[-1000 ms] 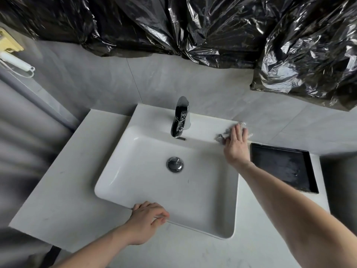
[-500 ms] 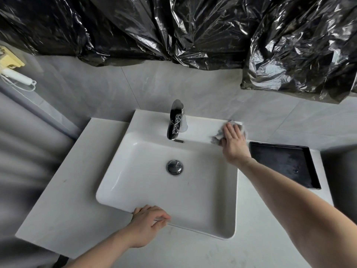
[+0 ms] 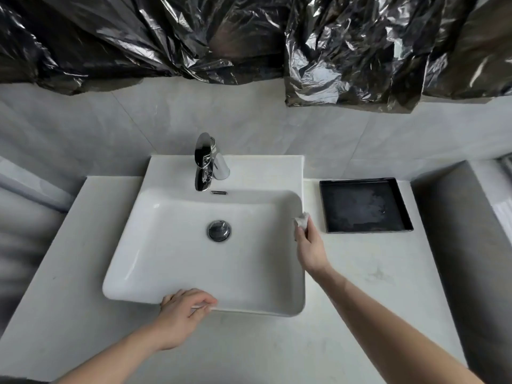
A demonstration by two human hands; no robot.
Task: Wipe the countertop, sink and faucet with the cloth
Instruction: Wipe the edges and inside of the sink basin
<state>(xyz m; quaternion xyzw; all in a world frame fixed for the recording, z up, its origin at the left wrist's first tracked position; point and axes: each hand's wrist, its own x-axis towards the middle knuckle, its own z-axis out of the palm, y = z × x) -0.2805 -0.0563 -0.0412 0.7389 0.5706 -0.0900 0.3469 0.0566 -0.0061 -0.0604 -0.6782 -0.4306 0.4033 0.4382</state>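
The cloth (image 3: 302, 222) is small, white and bunched up into a ball. It sits at the right rim of the sink (image 3: 177, 245), and the right hand (image 3: 310, 249) has it in a tight grip, with just the top of the cloth poking out above the fingers.

The sink is white and shaped like a box with round corners. It looks clean and a bit shiny. In its middle is one round silver drain (image 3: 219, 230). At the back stands one shiny silver faucet (image 3: 205, 164), pointing down over the bowl.

The left hand (image 3: 184, 314) rests on the front rim of the sink. Its fingers are curled over the edge, so its grip is closed on the rim.

The table (image 3: 360, 286) is pale grey and runs all around the sink. It has some faint marks on the right side.

There is one cloth, one sink, one faucet, one drain and two hands. There is also one flat black tray (image 3: 363, 206) on the table, just right of the sink. Crinkly black plastic (image 3: 249, 37) hangs on the wall above.
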